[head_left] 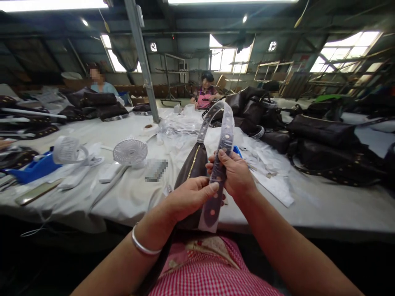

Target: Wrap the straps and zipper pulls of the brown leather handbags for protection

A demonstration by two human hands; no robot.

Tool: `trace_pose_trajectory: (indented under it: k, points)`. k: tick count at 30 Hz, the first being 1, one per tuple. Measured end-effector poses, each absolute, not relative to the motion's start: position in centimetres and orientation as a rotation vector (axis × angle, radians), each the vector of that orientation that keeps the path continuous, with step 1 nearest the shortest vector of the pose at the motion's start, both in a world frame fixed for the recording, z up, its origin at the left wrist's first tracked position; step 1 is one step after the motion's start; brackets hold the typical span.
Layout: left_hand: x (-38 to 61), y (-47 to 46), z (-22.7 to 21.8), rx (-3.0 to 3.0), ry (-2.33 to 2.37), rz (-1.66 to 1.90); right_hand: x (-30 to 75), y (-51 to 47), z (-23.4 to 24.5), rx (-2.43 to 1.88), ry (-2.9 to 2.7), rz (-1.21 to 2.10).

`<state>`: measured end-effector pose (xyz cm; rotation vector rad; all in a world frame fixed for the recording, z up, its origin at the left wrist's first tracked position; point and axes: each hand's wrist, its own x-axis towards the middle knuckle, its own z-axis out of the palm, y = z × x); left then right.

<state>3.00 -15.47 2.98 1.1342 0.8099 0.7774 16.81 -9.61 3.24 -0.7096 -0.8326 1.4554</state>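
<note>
A dark brown bag (191, 166) with a gold zipper stands at the table's front edge, close to my body. Its studded strap (227, 123) loops up from the bag's top and comes down between my hands, covered in clear plastic film. My left hand (197, 191) pinches the lower part of the strap, thumb on top. Just above it, my right hand (236, 168) grips the strap between thumb and fingers. Below my hands hangs the strap's rounded end, with film reaching past it. Part of the bag is hidden behind my left hand.
Dark bags (321, 131) are heaped on the right, with more bags (98, 105) at the left. Two white fans (130, 151), a blue tape dispenser (37, 166) and a phone (38, 192) lie left. Loose plastic film (182, 125) covers mid-table near a metal post (142, 61). Co-workers sit opposite.
</note>
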Motion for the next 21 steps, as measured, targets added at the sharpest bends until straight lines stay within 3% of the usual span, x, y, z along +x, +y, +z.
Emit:
trace_pose_trajectory:
  k: [5, 16, 21]
  points:
    - [2.7, -15.7, 2.9, 1.193, 0.974, 0.796, 15.7, -10.3, 2.1, -0.788, -1.004, 1.436]
    - [-0.2, -15.1, 5.0, 1.075, 1.045, 1.314, 15.2, -15.2, -1.3, -0.646, -1.593, 1.387]
    - [-1.7, -13.8, 5.9, 0.95, 1.01, 1.486, 13.7, -17.7, -2.8, -0.499, -2.06, 0.926]
